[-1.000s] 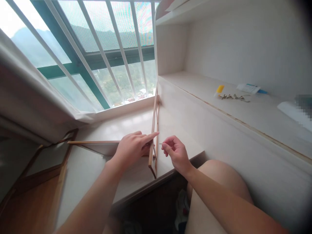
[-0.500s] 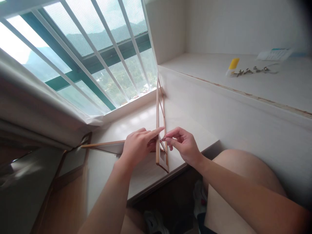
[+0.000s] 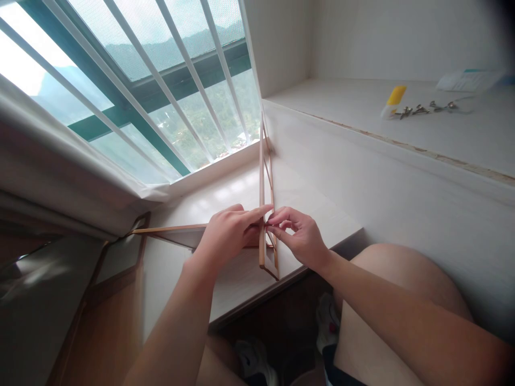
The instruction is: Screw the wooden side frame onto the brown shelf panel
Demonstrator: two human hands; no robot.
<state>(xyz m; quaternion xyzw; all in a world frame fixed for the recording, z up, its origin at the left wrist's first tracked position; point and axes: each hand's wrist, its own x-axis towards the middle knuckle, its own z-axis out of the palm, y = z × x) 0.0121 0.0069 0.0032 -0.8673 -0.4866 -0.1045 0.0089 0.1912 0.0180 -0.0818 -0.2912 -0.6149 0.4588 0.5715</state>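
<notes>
A narrow brown-edged frame (image 3: 262, 257) stands upright on the pale ledge, its long side running back toward the window. Another brown-edged panel (image 3: 173, 230) meets it from the left, partly behind my left hand (image 3: 229, 230). That hand is closed around the place where the two pieces meet, its index finger stretched across the upright frame. On the frame's right side, my right hand (image 3: 300, 233) pinches something small and dark against it with thumb and fingertips. What that small piece is stays too small to tell.
On the shelf at the upper right lie several metal screws (image 3: 420, 109), a yellow-and-white tube (image 3: 394, 101) and a clear plastic bag (image 3: 466, 80). A barred window (image 3: 169, 96) and a curtain (image 3: 72, 166) are at the left. The ledge's front edge (image 3: 289, 279) runs above my feet.
My right hand has moved slightly left, bringing its pinched fingertips against the upright frame. The left hand keeps its hold. The whole view has shifted a little.
</notes>
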